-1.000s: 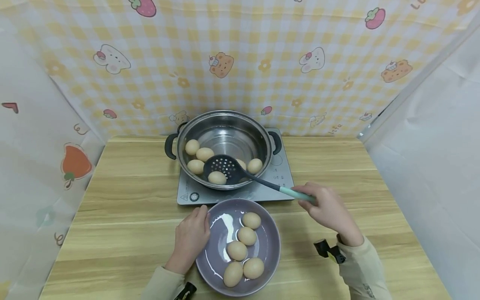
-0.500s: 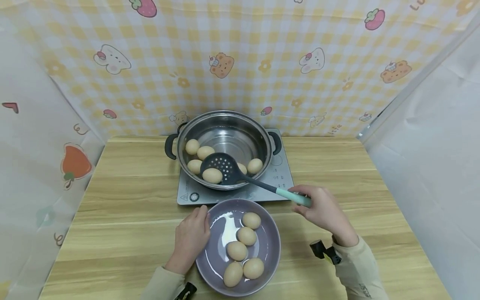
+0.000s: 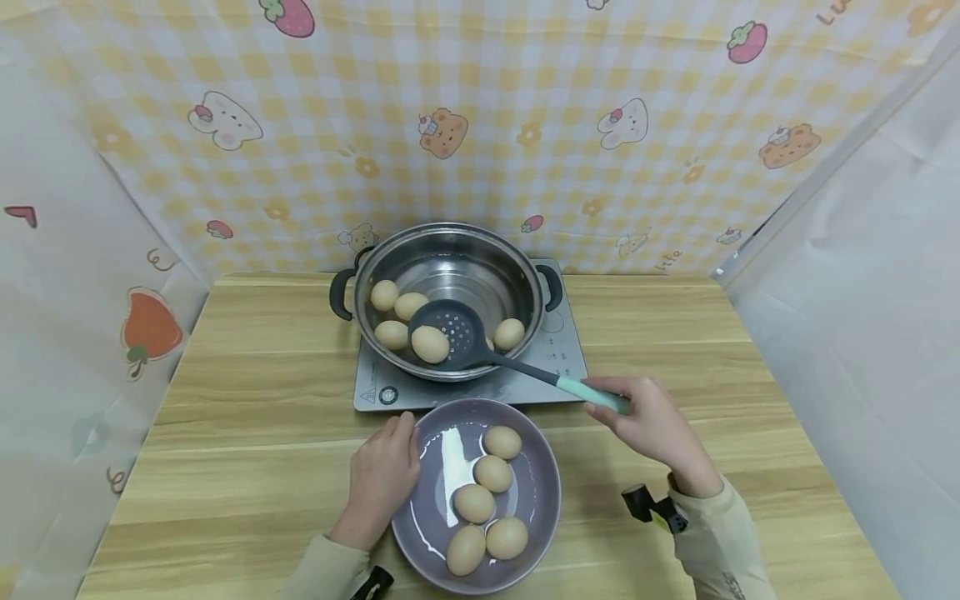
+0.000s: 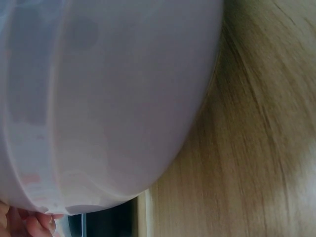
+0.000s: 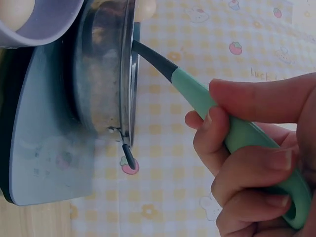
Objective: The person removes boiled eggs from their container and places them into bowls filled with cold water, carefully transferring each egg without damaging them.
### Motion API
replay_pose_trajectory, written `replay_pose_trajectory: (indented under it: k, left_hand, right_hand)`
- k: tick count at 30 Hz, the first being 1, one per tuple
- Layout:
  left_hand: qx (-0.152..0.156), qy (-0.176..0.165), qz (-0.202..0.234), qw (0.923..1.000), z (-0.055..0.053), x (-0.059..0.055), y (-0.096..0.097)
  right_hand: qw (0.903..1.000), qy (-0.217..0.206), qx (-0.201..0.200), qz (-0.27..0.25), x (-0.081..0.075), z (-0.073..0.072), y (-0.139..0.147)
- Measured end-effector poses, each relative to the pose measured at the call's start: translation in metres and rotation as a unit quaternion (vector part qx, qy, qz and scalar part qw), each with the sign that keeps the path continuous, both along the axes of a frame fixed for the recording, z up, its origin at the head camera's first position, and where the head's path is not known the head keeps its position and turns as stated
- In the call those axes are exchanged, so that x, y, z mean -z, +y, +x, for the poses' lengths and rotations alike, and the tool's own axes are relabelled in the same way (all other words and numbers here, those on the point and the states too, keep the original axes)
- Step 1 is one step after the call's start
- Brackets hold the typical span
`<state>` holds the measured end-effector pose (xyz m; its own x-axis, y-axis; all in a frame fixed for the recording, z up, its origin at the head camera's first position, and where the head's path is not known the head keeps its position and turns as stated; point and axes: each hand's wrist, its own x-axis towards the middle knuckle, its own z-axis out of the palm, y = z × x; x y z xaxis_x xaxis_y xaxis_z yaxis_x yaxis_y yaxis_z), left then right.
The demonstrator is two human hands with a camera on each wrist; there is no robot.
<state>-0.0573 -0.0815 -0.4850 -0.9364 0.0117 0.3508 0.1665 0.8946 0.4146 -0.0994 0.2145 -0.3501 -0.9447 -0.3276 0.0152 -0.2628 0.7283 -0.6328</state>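
My right hand grips the mint-green handle of a black skimmer, fingers and thumb wrapped round it. The skimmer's perforated bowl carries an egg over the near side of a steel pot. Other eggs lie in the pot, one partly hidden by the skimmer. My left hand holds the left rim of a purple-grey dish; in the left wrist view fingertips show at the dish's edge. Several eggs rest inside that dish.
The pot stands on a flat grey induction cooker and has black side handles. A wooden tabletop lies beneath. Behind the pot hangs a yellow checked cloth, with pale panels at both sides.
The skimmer has risen a little with the egg on it, after shifting slightly left and back right. My right hand moved with it; the left hand and the dish stayed put.
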Motion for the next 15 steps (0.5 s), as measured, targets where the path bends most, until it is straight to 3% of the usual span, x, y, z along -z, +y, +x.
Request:
replay_pose_trajectory:
  k: [5, 15]
  left_hand:
    - [-0.002, -0.001, -0.001, 1.0, 0.0, 0.0, 0.0]
    - [0.0, 0.005, -0.001, 1.0, 0.0, 0.0, 0.0]
  right_hand:
    - [0.9996, -0.011, 0.001, -0.025, -0.005, 0.003, 0.005]
    - [0.9994, 0.021, 0.015, -0.022, -0.021, 0.015, 0.017]
